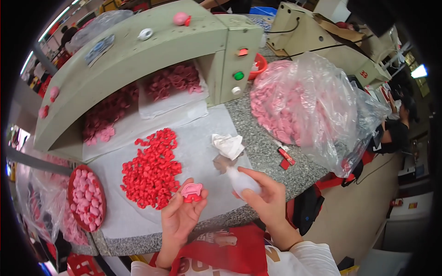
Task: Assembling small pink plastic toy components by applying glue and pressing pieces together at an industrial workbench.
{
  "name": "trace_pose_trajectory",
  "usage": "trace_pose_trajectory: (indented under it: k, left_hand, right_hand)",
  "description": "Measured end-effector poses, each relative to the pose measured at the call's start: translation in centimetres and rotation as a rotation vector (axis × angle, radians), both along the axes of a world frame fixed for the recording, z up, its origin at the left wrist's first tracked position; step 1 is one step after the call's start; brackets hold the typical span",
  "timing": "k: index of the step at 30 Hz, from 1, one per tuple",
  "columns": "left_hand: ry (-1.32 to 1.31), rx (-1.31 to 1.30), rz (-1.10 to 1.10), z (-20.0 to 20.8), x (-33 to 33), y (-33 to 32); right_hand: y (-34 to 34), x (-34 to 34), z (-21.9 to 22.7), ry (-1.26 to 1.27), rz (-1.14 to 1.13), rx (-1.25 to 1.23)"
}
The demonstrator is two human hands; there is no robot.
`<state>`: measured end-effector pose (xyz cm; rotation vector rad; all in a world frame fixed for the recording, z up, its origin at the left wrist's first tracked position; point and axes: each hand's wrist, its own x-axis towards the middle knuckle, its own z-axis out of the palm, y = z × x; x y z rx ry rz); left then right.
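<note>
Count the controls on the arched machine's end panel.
3: red control at top, green control in the middle, white knob at bottom. None on this panel looks hidden.

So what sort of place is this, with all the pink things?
Probably a factory or workshop making lots of small parts. There's a big grey-green machine with a green button, a huge clear bag of pink pieces, and a heap of red pieces.

Pink-and-red piece (pixel 192 190) near tilted white squeeze bottle (pixel 244 182)
</note>
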<state>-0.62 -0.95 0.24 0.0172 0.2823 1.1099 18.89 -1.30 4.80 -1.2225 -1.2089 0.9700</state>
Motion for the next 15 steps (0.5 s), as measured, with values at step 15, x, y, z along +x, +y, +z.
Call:
trace_pose_trajectory:
  k: [15]
  left_hand:
    - [0.035,-0.060,0.003,-0.2,1.1,0.2]
  right_hand:
    - [3.6,8.9,-10.1,-0.662,-0.402,0.026]
